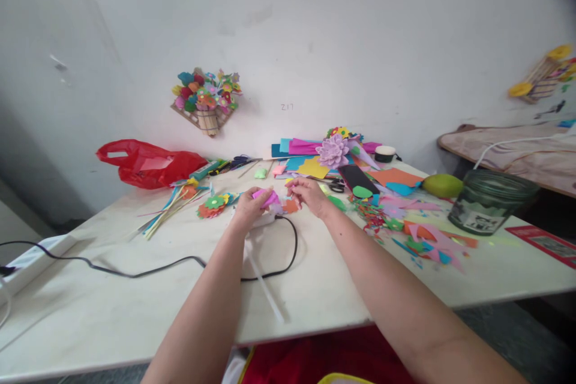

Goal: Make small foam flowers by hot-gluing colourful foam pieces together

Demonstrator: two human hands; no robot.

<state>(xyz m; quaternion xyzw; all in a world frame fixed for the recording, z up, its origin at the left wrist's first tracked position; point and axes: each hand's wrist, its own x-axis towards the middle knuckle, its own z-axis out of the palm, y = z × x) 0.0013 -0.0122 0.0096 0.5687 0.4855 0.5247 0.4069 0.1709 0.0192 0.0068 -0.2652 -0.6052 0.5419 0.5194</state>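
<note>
Magenta foam piece [266, 196] is in the left hand [248, 211], above the middle of the surface [157, 312]. Left fingers closed on it, thumb side toward the right hand. Right hand [310, 195] is just beside, raised, thumb and index nearly together, the others curled; can't tell if they pinch anything small. Orange piece [290, 206] lies between the hands.

White tool [262, 220] sits under/next to the left hand, mostly covered. Translucent stick [265, 282] runs from it toward the near edge; black cord [296, 240] loops out right, then goes left toward the white power strip [33, 261] at the left edge.

Left of the hands: green-and-orange foam flowers [213, 205], then a bundle of thin strips [164, 213]. Red plastic bag [148, 163] behind those.

Past the hands: scissors [336, 186], dark phone [357, 180] with a green cutout on its near end, lilac flower [333, 151] among coloured sheets.

Right: heap of foam scraps [434, 240], yellow-green oval object [442, 185], dark green see-through jar [490, 204] with a label, red card [546, 244] at the edge.

Wall: basket of multicoloured flowers [207, 99] hung behind, left of centre.
</note>
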